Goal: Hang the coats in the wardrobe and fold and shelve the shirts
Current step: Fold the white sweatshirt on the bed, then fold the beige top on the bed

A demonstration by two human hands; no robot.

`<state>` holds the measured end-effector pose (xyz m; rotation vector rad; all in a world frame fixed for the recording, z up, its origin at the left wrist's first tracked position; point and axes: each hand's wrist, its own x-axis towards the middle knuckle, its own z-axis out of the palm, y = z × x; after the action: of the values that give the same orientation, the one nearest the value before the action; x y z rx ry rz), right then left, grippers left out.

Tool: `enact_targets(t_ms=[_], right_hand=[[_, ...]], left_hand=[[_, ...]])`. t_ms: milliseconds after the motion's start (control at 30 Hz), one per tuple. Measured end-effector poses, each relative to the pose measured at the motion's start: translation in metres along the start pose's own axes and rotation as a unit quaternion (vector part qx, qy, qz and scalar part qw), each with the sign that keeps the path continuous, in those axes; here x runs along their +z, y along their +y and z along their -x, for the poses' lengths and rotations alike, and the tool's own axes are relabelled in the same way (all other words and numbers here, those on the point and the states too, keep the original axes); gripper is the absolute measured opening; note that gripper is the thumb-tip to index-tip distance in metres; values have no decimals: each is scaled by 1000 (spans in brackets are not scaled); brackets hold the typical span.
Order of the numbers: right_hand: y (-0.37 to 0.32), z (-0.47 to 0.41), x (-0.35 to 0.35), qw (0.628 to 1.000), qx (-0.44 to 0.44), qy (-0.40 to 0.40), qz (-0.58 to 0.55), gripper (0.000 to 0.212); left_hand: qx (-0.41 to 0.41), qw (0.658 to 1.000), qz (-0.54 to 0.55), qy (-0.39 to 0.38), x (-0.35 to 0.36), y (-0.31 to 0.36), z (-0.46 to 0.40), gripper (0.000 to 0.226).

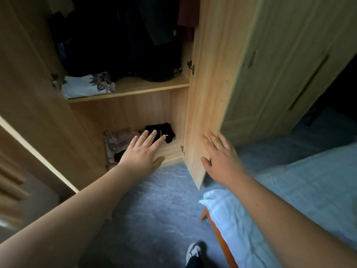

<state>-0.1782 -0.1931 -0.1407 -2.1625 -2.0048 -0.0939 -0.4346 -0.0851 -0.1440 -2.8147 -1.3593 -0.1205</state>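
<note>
The wooden wardrobe (135,111) stands open in front of me. Dark coats (123,41) hang in its upper part, with a maroon garment (188,14) at the right. A folded pale-blue shirt with a printed design (87,86) lies on the middle shelf (146,87). In the bottom compartment lie a folded patterned garment (117,142) and a folded black shirt (161,131). My left hand (142,151) is open, fingers spread, its fingertips over the black shirt. My right hand (220,155) rests flat and open against the right door (210,84).
The left door (29,105) swings out at the left. A bed with a pale-blue sheet (289,200) and an orange wooden frame (218,235) fills the right. The floor is blue-grey carpet (154,209). My shoe (193,252) shows at the bottom.
</note>
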Motion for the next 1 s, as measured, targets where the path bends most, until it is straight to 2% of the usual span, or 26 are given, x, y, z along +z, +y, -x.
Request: enact_targets(t_ms=[167,333,733,867,1000], right_hand=[[81,109,-21,993,113,35,9,73],[185,222,-47,972,220,76,42,72],[416,496,-76,898,428,45,88,72],[459,543,-42,894,446,9,49,70],[484,572,12,881,470,-49,-1,71]], left_hand=[[102,995,2,-20,2,117,-16,67],[216,976,13,1,3,261,-37,70],[408,909,66,-54,77,629,-46,68],[420,897,93,-101,123,697,-41,73],[436,881,106,-151,187,723,-33,72]])
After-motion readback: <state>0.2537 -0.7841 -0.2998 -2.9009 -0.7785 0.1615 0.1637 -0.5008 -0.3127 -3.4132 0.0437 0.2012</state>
